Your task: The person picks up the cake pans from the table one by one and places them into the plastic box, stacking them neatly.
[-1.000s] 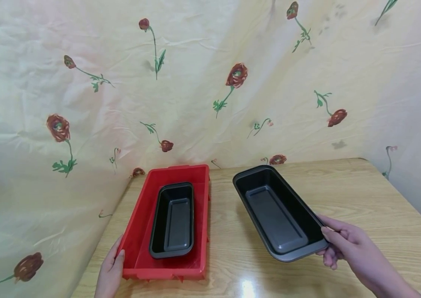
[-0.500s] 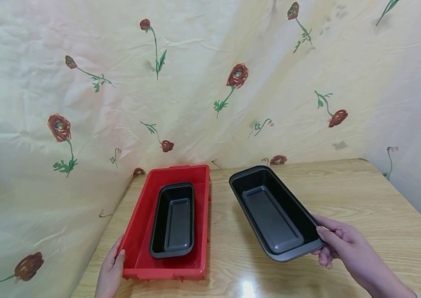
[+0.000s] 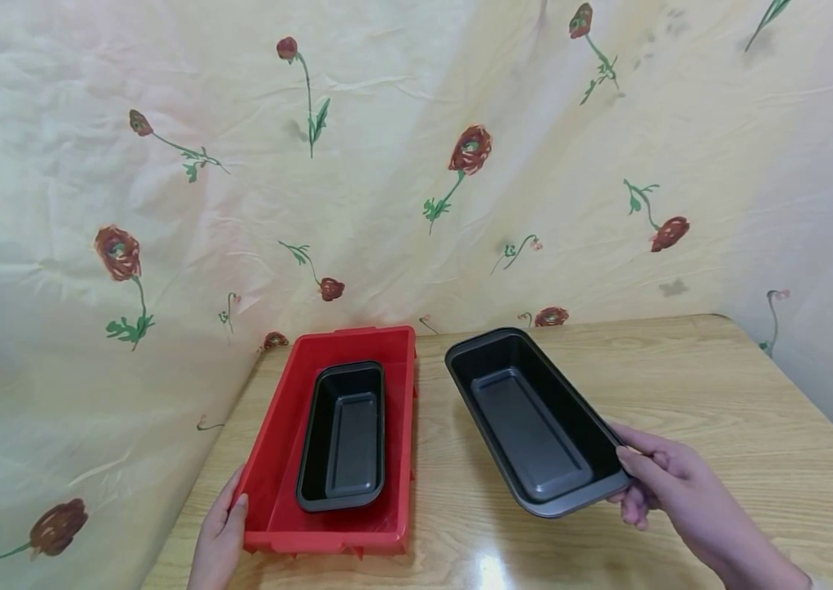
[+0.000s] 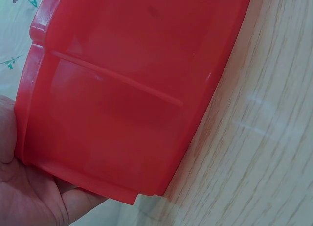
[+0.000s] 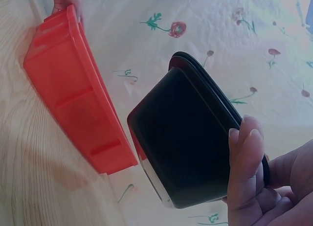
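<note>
A red plastic tray point(image 3: 279, 492) stands at the left of the table, and a black loaf pan point(image 3: 352, 447) lies inside it. My left hand point(image 3: 219, 537) grips the tray's near left corner; in the left wrist view its thumb lies by the rim and other fingers show behind the wall. My right hand point(image 3: 675, 487) pinches the near end of a second black loaf pan point(image 3: 530, 434), thumb on the rim and fingers beneath. This pan is held tilted above the table, right of the tray and apart from it. Its dark underside shows in the right wrist view.
The wood-grain table point(image 3: 741, 393) extends to the right of the held pan. A floral cloth point(image 3: 387, 180) hangs behind the table and down its left side.
My right hand has moved a little to the left, bringing the held loaf pan closer to the tray. The left hand, the tray and the pan inside it have stayed in place.
</note>
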